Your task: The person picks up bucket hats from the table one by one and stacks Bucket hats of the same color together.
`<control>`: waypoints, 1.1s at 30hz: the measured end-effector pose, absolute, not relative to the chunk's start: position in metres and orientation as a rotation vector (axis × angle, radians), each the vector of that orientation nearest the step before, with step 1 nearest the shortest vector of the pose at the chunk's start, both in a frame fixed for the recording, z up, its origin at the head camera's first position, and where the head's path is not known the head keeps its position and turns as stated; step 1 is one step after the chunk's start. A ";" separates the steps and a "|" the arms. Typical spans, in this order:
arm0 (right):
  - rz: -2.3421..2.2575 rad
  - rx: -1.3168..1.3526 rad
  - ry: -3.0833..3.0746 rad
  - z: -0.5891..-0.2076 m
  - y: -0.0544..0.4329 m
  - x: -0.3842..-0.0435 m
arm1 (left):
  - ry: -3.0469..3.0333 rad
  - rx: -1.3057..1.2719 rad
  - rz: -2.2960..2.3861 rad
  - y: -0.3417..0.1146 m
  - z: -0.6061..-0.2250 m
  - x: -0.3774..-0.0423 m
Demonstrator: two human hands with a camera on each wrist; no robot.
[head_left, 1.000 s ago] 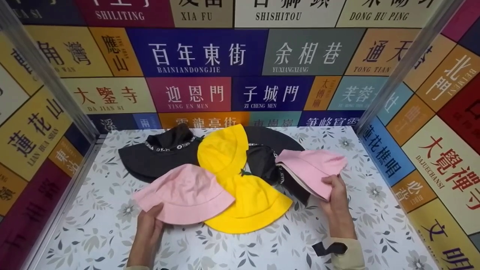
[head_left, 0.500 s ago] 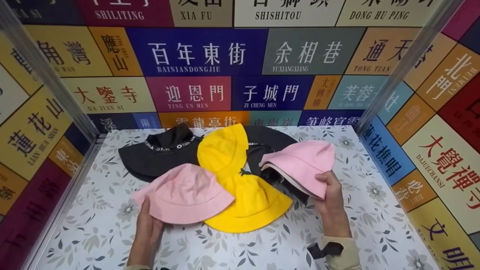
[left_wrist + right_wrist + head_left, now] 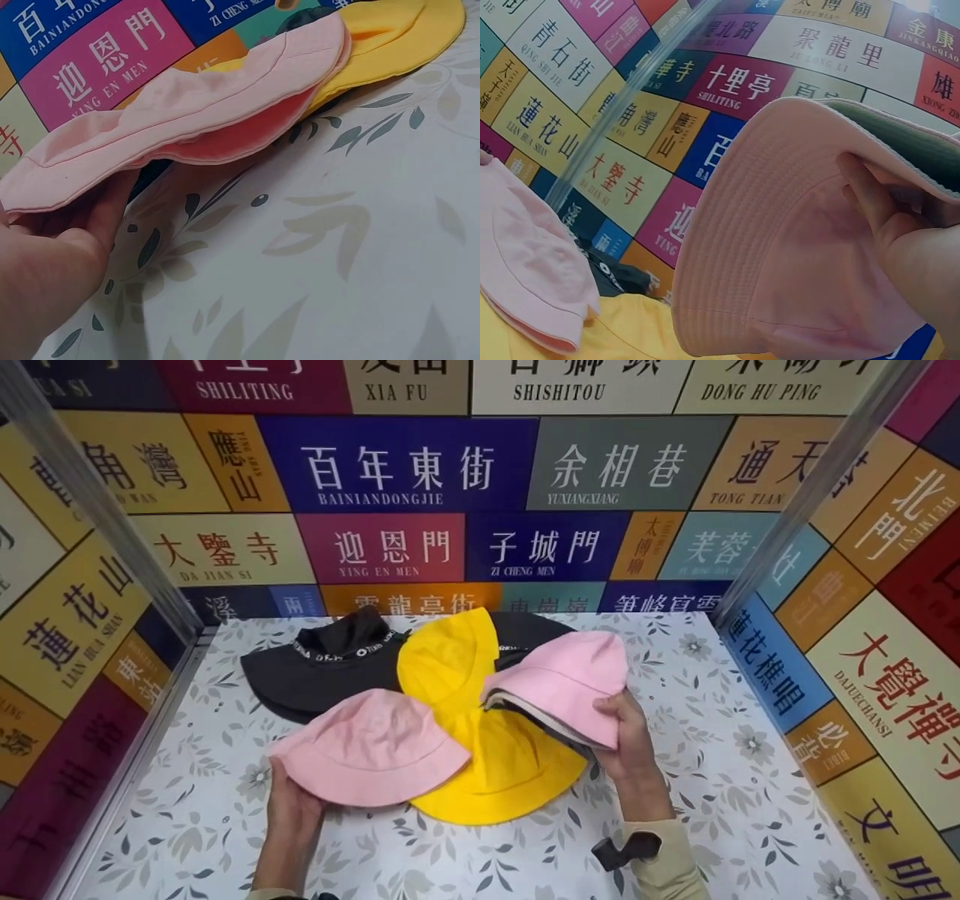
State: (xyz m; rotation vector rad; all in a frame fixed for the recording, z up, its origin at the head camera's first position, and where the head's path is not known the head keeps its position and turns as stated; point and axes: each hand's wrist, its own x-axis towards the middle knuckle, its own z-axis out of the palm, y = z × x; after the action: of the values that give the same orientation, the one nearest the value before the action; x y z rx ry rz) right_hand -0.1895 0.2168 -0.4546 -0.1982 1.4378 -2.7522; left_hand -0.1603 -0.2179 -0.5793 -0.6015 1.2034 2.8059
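Observation:
In the head view a pink bucket hat (image 3: 375, 750) lies at the left front, overlapping a yellow bucket hat (image 3: 510, 772). My left hand (image 3: 291, 810) pinches its left brim edge, with fingers under the brim in the left wrist view. My right hand (image 3: 630, 742) grips a second pink bucket hat (image 3: 562, 679) by its brim and holds it tilted above the yellow one. A greyish-green lining (image 3: 907, 142) shows inside it in the right wrist view. Behind are another yellow hat (image 3: 446, 660) and a black hat (image 3: 322, 679) with white lettering.
Further black fabric (image 3: 532, 626) with lettering lies behind the raised pink hat, partly hidden. The white leaf-patterned table (image 3: 420, 862) is bounded by sign-covered panels (image 3: 397, 465) at the back and both sides.
My right hand has carried its pink hat leftward from over the black hat at the right to above the front yellow hat. My left hand has stayed at the other pink hat's brim.

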 end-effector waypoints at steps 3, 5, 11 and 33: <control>-2.725 -0.197 1.432 -0.455 0.207 -0.191 | 1.172 -0.605 2.811 -0.220 -0.580 -0.159; -2.702 -0.195 1.426 -0.456 0.200 -0.193 | 1.149 -0.602 2.824 -0.221 -0.581 -0.159; -2.647 -0.247 1.403 -0.457 0.177 -0.199 | 1.151 -0.582 2.829 -0.222 -0.582 -0.159; -2.463 -0.321 1.406 -0.443 0.105 -0.221 | 1.183 -0.671 2.789 -0.219 -0.584 -0.161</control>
State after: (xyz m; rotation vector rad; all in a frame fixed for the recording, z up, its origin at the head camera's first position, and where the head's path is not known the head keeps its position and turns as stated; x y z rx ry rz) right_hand -0.2213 0.1048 -0.4426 -0.3214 1.4062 -2.4628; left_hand -0.1611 -0.2190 -0.5840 -0.6710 1.1830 2.7888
